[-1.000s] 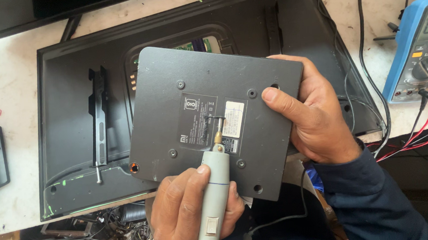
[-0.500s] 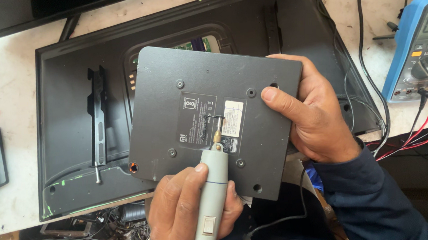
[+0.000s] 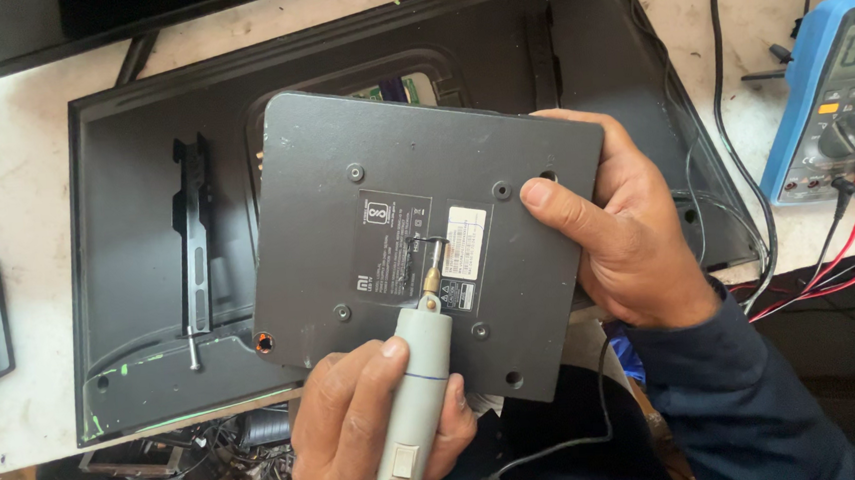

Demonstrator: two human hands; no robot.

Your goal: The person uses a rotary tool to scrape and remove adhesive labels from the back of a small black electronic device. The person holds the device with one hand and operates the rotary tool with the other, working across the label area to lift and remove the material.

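The right hand [image 3: 628, 231] clamps the right edge of a dark grey cover panel [image 3: 366, 224], thumb pressed flat on its face, holding it tilted over the black television back shell [image 3: 125, 221] on the white bench. The left hand [image 3: 361, 435], at the near edge, grips a grey pen-shaped rotary tool [image 3: 414, 411] — its tip touching the panel's labels. A blue multimeter [image 3: 838, 91] sits far right.

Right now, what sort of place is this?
Probably an electronics repair bench: a blue multimeter with test leads, an opened television back panel, and a small rotary tool worked on a dark cover.
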